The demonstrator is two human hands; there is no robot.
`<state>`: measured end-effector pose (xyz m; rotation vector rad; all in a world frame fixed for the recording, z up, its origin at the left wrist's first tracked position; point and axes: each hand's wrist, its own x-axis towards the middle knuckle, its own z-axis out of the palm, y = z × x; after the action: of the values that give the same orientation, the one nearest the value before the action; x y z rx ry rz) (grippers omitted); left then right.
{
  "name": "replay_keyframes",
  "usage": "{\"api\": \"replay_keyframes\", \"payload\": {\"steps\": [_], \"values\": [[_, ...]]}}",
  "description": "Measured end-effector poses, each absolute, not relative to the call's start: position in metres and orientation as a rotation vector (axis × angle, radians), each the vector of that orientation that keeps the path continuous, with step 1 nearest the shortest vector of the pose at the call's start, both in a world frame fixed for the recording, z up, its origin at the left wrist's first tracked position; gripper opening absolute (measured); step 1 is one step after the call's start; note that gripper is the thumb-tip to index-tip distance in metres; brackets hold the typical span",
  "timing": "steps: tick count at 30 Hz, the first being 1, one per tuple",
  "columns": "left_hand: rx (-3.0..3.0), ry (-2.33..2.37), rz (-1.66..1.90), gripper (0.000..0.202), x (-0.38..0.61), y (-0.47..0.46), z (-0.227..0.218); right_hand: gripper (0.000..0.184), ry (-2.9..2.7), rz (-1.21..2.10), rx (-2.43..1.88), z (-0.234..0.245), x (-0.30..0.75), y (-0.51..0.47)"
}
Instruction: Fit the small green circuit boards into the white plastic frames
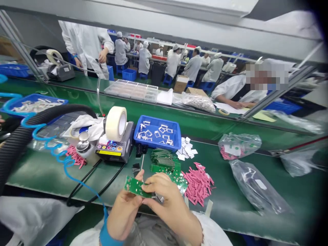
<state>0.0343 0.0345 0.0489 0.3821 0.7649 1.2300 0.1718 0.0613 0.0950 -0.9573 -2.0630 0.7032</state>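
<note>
A green circuit board (pixel 134 186) is held up above the near part of the bench, tilted. My left hand (pixel 126 205) grips its left and lower side, and a blue band circles that wrist. Fingers of my right hand (pixel 170 196) press on the board's right end; a small grey piece shows under them, mostly hidden. Behind my left fingertips a thin pale stick (pixel 142 161) points away; whether it is held I cannot tell. Just beyond my hands lie stacked green boards (pixel 165 159), with pink strips (pixel 197 182) to their right.
Farther back stand a blue tray (pixel 176 128) of small metal frames and a tape dispenser (pixel 115 150). White pieces (pixel 186 149) lie beside the tray. Plastic bags (pixel 258 184) rest at right. A coiled blue hose (pixel 60 155) and black cables cross the left. Co-workers occupy the background.
</note>
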Motion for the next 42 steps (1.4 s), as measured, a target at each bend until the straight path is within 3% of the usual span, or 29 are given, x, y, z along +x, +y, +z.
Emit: {"api": "replay_keyframes", "payload": {"steps": [3,7,12,17,22,25,27,30,32,36,42], "values": [[0.378,0.802,1.206,0.061,0.035,0.042,0.053,0.014,-2.015,0.543,-1.117,0.104,0.216,0.100],[0.292,0.958,1.195,0.041,0.022,0.053,0.049,0.021,-1.669,0.060,-1.735,0.101,0.303,0.201],[0.046,1.078,1.224,0.040,-0.001,0.060,0.021,0.024,-1.740,0.170,-1.937,0.056,0.349,0.313],[-0.062,1.117,1.256,0.040,-0.015,0.058,0.003,0.029,-1.859,0.254,-1.982,0.027,0.343,0.340],[0.015,1.112,1.225,0.024,-0.004,0.050,0.015,0.024,-1.898,0.204,-1.889,0.060,0.342,0.313],[0.125,1.084,1.245,0.018,0.005,0.045,0.024,0.030,-1.966,0.228,-1.725,0.082,0.316,0.253],[0.169,1.064,1.262,0.017,0.009,0.041,0.027,0.022,-2.099,0.338,-1.573,0.087,0.286,0.199],[0.197,1.077,1.272,0.017,0.010,0.035,0.026,0.017,-2.478,0.587,-1.210,0.074,0.230,0.126],[0.203,1.089,1.277,0.017,0.009,0.031,0.023,0.022,-2.634,0.537,-1.228,0.056,0.198,0.099],[0.179,1.074,1.286,0.015,0.007,0.024,0.018,0.009,-2.670,0.468,-1.309,0.027,0.165,0.095],[0.181,0.907,1.139,0.031,0.007,0.018,0.026,0.016,-2.537,0.489,-1.316,0.041,0.164,0.083]]}}
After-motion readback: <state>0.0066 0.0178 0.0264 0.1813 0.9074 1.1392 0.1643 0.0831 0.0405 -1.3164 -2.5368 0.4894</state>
